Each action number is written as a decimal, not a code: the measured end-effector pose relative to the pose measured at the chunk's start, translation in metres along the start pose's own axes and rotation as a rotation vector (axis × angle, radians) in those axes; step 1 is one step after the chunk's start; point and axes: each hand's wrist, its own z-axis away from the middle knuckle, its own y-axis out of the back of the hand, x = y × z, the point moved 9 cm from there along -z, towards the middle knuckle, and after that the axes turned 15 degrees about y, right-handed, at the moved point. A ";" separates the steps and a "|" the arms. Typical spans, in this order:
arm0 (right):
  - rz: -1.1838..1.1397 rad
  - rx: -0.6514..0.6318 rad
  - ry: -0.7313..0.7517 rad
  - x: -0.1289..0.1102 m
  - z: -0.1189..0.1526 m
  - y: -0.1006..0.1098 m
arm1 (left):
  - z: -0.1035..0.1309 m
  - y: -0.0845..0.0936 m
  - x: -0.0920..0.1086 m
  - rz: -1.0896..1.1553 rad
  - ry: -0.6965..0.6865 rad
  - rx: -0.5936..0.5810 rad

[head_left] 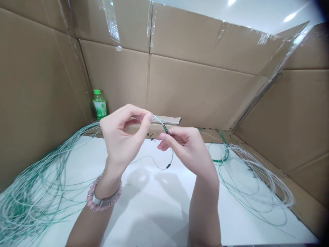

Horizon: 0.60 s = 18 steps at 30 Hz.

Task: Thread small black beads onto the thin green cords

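Above the middle of the white tabletop (239, 228), a thin pale wire (158, 119) is stretched between two bare hands. The left hand (125, 133) is raised over the tabletop, left of its middle; the thumb and the index finger are closed together and pinch the wire. The right hand (189, 149) is over the tabletop, right of its middle, and its thumb and index finger hold the wire at a dark section with pale dots (166, 129). How the other right fingers touch the wire, I cannot tell. Under this hand, a fine strand hangs toward the tabletop and carries a small black piece (168, 166); whether the strand is the same wire is not clear.

On the left wrist, above the tabletop, there are a pink bead bracelet (90, 199) and a grey band (106, 201).

Along the left side of the tabletop lies a large tangle of green and white wires (25, 202). At its right side there is a looser group of white wires (277, 185), with a green coil (227, 156) near. Beyond the far left corner of the tabletop stands a green-capped bottle (99, 107), and behind the far edge rises a cardboard wall (205, 94).
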 end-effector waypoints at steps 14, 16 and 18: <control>0.083 -0.053 -0.069 -0.003 0.008 0.000 | -0.001 0.006 0.003 -0.080 -0.055 0.064; 0.097 -0.064 -0.069 -0.003 0.009 0.000 | -0.001 0.008 0.004 -0.075 -0.063 0.080; 0.101 -0.068 -0.058 -0.004 0.009 0.000 | -0.001 0.007 0.004 -0.076 -0.061 0.063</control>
